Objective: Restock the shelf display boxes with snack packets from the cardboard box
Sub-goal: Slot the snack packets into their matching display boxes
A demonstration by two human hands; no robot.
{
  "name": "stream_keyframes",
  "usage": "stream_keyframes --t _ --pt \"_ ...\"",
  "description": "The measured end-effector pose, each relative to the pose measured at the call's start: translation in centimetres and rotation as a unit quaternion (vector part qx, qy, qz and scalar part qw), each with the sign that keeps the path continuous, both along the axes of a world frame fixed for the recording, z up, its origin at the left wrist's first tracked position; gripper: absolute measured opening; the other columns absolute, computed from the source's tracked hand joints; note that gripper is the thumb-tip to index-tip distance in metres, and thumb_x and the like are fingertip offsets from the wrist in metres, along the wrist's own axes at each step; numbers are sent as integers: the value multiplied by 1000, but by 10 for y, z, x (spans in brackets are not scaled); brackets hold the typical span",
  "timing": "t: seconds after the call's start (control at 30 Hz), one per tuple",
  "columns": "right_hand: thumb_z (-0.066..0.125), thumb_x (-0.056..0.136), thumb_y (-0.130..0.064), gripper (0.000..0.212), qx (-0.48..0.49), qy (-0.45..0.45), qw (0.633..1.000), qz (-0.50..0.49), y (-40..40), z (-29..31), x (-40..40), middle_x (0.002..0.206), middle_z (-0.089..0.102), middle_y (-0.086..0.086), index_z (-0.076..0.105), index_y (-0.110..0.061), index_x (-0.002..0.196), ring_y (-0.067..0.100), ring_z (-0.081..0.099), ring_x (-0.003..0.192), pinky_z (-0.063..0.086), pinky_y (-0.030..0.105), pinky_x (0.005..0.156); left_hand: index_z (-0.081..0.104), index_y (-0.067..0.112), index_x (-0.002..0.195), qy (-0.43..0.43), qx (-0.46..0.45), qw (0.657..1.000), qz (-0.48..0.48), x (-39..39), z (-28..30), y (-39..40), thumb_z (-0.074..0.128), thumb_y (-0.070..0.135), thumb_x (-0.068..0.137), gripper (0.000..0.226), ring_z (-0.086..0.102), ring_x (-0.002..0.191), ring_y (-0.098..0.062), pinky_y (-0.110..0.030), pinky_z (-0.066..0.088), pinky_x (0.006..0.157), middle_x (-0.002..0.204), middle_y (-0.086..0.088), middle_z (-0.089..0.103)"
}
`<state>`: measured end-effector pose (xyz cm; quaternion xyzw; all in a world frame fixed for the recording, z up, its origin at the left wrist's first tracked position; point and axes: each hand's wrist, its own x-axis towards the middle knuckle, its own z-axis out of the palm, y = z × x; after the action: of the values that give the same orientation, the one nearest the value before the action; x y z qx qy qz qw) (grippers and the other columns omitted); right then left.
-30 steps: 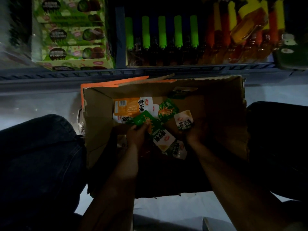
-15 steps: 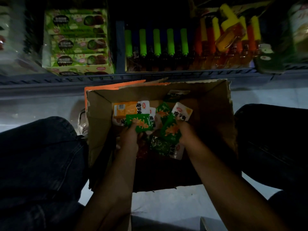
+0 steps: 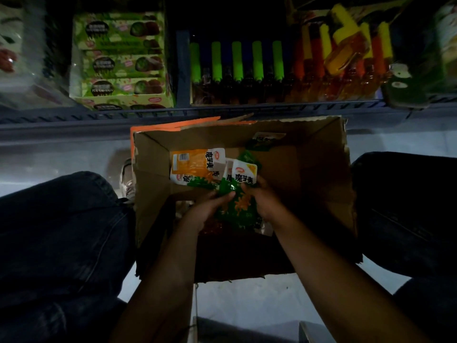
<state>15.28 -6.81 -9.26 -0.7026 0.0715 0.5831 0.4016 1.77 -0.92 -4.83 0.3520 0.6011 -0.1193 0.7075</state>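
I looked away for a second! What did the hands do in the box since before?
The two hands came together. The left hand let go of its own small green packet and now helps the right hand gather a bunch of green packets between them, with a white-and-yellow packet on top. The orange packet and the cardboard box stayed put.

This is a shop aisle, dimly lit. A low metal shelf (image 3: 222,112) runs across the far side, stocked with retail goods: stacked green display boxes (image 3: 121,63) at far left, a row of green-capped bottles (image 3: 237,63) in the middle, and orange and yellow-capped bottles (image 3: 346,60) at far right.
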Motion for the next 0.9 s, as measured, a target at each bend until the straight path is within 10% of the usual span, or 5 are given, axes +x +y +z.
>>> stream_keyframes --t 0.23,0.53,0.9 --pt "49 96 -14 33 53 28 998 -16 12 3 -7 121 61 8 51 -13 130 24 59 105 51 33 79 49 9 132 -14 69 998 -1 13 -9 8 59 17 92 42 51 120 -28 -28 40 86 129 -9 56" --pt "67 85 -15 47 45 -307 943 -119 31 6 51 124 59 15 52 -5 128 25 55 114 45 29 91 54 13 127 25 109 991 77 18 -30 15 63 25 89 41 51 122 -30 -34 39 94 133 -10 55" --pt "70 80 -9 18 99 -383 917 -50 35 4 55 81 61 1 55 -17 75 18 59 82 47 32 74 55 12 127 26 107 986 125 16 -33 18 63 24 90 40 49 123 -28 -29 36 90 132 -7 56"
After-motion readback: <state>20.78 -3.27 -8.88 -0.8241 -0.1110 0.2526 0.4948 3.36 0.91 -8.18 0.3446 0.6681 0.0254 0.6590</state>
